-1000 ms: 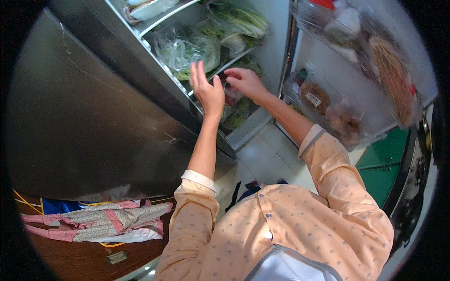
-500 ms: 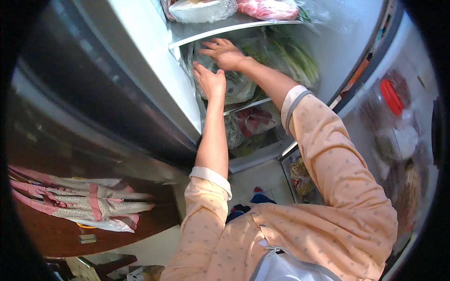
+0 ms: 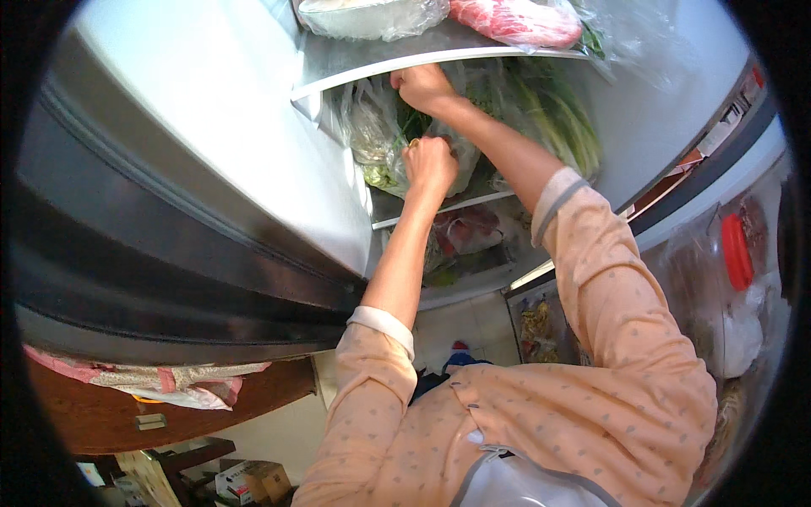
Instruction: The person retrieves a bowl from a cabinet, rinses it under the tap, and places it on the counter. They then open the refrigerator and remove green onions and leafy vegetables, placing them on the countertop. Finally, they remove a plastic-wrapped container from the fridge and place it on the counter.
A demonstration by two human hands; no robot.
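Note:
Both of my arms reach into a fridge compartment under a white-edged shelf (image 3: 439, 59). My left hand (image 3: 431, 165) is closed, knuckles up, gripping a clear plastic bag with dark green leaves (image 3: 412, 124) inside. Just beyond it, my right hand (image 3: 422, 87) is closed too, its fingers pinched on the upper part of that bag near the shelf edge; the fingertips are partly hidden. To the left sits another clear bag (image 3: 372, 127) of pale vegetables. On the right, long green stalks (image 3: 562, 110) lie in plastic.
A plastic-wrapped bowl (image 3: 372, 19) and wrapped raw meat (image 3: 524, 21) sit on the shelf above. Below is a drawer with reddish items (image 3: 473, 230). The open fridge door at right holds a red-lidded jar (image 3: 737, 252). A pink-trimmed cloth (image 3: 182, 380) hangs lower left.
My hands, spread open over the bags before, are now closed on plastic. The left hand has moved right and slightly nearer. The bags have shifted, and the view has turned somewhat.

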